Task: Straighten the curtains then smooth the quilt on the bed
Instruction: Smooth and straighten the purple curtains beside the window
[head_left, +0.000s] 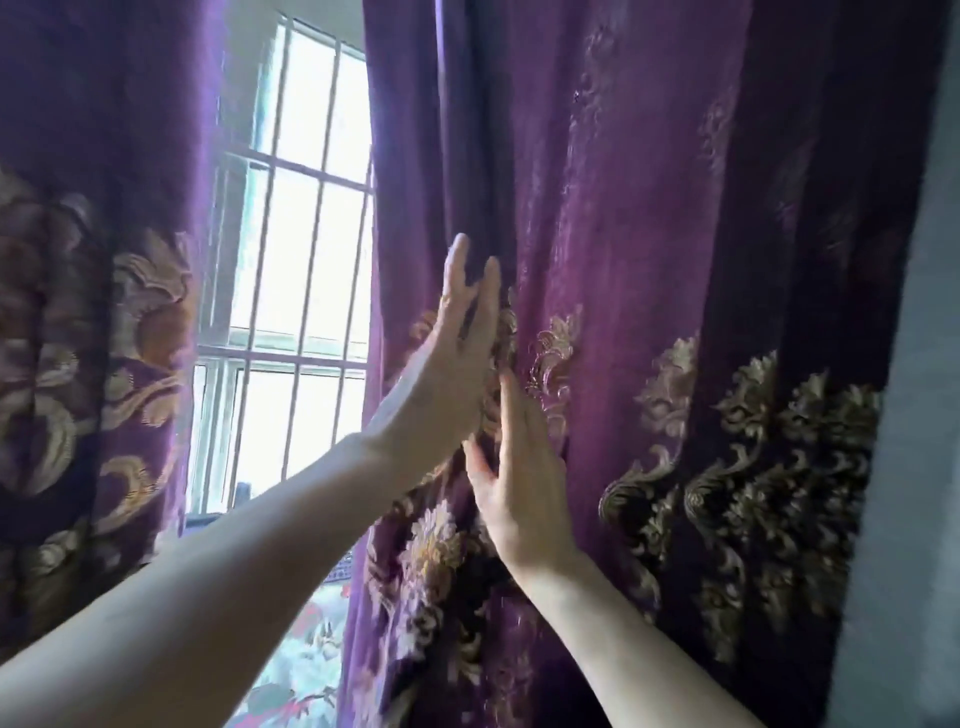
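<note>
Both hands lie flat against the right curtain panel (649, 234), beside the barred window (296, 260).

The left hand (460, 364) is the higher of the two. Its fingers are straight and point upward, the thumb is held apart, and the hand is seen edge-on against a vertical fold of the purple fabric. The right hand (522, 488) sits just below it, with the palm on the gold floral embroidery and the fingers straight and close together. Neither hand pinches the cloth. The left curtain panel (93, 260) hangs well apart on the far side of the window, with no hand on it. A floral fabric (306, 649) shows low between the panels; whether it is the quilt cannot be told. A grey wall (909, 467) borders the right panel.
</note>
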